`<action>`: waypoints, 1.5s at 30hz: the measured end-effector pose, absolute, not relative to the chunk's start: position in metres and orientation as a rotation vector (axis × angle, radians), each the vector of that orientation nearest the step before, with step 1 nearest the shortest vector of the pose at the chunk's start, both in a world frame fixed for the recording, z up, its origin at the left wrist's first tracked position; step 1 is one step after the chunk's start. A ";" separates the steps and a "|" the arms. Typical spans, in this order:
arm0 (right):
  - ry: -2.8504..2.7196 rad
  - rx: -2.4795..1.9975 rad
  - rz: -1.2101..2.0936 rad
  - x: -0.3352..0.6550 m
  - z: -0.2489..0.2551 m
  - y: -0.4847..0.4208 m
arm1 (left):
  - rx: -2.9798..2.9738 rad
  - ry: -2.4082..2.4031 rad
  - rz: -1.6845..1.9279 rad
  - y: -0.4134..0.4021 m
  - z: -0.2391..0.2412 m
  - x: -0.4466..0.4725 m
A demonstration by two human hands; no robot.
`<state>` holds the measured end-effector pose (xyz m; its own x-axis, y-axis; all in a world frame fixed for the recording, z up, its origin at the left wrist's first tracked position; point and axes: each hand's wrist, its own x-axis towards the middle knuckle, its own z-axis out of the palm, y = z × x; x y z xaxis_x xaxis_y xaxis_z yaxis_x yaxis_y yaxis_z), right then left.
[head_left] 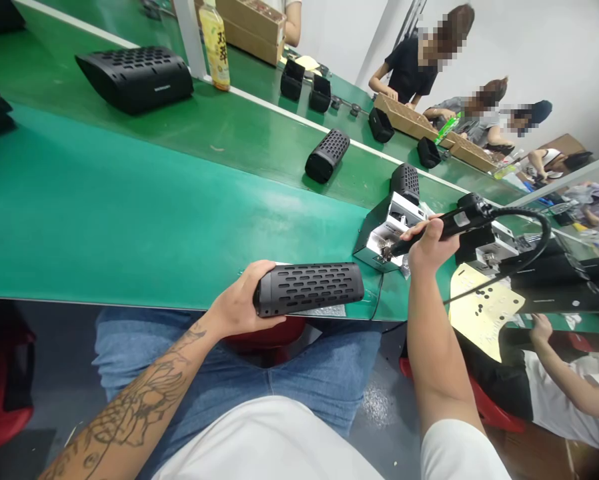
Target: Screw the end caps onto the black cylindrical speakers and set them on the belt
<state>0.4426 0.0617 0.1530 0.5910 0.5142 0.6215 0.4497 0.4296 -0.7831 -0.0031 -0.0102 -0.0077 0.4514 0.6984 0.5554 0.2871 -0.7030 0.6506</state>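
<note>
My left hand grips one end of a black speaker housing with a slotted top. The housing lies lengthwise at the table's near edge. My right hand is wrapped around a black electric screwdriver with a cable running from its back end. The driver's tip points down to the left, at the front of a silver-and-black screw feeder. Whether a screw sits on the tip is too small to tell.
More slotted black housings, one large and one small, stand farther back on the green table. A yellow drink bottle stands by a white post. A yellow sheet lies at right. Several people work across the table and at right.
</note>
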 end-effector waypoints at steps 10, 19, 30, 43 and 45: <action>-0.995 -0.946 0.286 0.380 0.185 -0.001 | 2.248 0.804 1.121 -0.007 -0.005 0.000; -1.322 -0.529 0.894 0.228 0.187 -0.055 | 2.120 0.839 1.114 -0.011 -0.005 0.007; -1.378 -0.549 1.073 0.203 0.169 -0.045 | 2.114 0.839 1.120 -0.014 0.001 0.013; -1.540 -0.573 1.316 0.198 0.161 -0.028 | 2.105 0.811 1.176 -0.009 -0.007 0.023; -1.502 -0.555 1.329 0.202 0.159 -0.029 | 2.110 0.798 1.173 -0.009 -0.004 0.022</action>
<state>0.2017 -0.0289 0.1591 -0.3821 0.8438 0.3767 -0.2714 0.2872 -0.9186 0.0219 -0.0095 -0.0042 0.4316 0.7357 0.5220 0.2156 -0.6460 0.7322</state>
